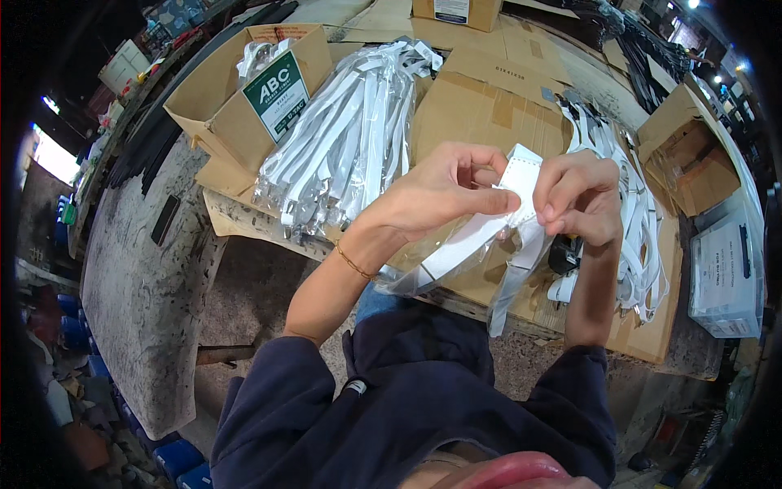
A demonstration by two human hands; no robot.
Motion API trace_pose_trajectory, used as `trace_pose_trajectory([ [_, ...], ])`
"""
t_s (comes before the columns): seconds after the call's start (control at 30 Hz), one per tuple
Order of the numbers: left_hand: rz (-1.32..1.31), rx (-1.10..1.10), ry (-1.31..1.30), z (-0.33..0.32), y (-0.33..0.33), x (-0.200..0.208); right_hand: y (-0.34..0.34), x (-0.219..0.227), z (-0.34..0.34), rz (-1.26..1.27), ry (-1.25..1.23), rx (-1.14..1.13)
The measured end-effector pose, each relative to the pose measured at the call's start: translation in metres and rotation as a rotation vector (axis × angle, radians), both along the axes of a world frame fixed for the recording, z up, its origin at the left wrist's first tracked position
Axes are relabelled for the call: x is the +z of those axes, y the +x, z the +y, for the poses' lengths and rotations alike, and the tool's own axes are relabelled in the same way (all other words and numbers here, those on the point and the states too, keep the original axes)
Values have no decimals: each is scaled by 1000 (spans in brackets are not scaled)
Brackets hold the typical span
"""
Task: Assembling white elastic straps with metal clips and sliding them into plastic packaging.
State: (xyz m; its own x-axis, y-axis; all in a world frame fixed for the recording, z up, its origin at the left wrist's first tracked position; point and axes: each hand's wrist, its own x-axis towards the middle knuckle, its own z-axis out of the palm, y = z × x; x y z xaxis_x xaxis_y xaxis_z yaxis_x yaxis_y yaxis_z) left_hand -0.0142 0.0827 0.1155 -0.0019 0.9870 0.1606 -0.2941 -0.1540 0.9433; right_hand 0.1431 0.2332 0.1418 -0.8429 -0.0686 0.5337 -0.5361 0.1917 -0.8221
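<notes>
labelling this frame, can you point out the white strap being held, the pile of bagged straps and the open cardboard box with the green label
white strap [476, 236], head view, on its middle stretch inside the clear bag.
pile of bagged straps [342, 138], head view, on the middle of the pile.
open cardboard box [236, 134], head view, on its brown front wall.

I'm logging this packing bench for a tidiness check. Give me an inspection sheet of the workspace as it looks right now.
Surface: flattened cardboard covers the bench.
Job's things: white strap in a clear plastic sleeve, held at its upper end by both hands.
Clutter: pile of bagged white straps, loose white straps, open cardboard box, second open box, clear plastic case.
Grippers: left hand and right hand pinch the strap's end.
Cables: nothing seen.
Surroundings: grey concrete slab, blue containers below.
</notes>
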Motion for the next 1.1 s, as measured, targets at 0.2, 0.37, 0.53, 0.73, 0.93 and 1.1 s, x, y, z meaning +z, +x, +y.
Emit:
trace_pose_trajectory([
  [0.2, 89, 112, 5, -1, 8, 10, 10, -5, -13, -87, -516, 32],
  [0.37, 250, 138, -25, 0, 3, 3, 26, -7, -12, 57, -78, -607],
  [0.53, 273, 182, -27, -1, 7, 8, 28, -7, -34, -223, 30, -588],
  [0.73, 420, 283, -102, 0, 13, 12, 27, -5, -17, -286, 46, -447],
  [0.93, 398, 361, -56, 2, 14, 2, 19, -11, -17, -329, 11, -373],
  [1.1, 227, 249, -10, 3, 3, -10, 18, -15, -16, -377, -27, -371],
])
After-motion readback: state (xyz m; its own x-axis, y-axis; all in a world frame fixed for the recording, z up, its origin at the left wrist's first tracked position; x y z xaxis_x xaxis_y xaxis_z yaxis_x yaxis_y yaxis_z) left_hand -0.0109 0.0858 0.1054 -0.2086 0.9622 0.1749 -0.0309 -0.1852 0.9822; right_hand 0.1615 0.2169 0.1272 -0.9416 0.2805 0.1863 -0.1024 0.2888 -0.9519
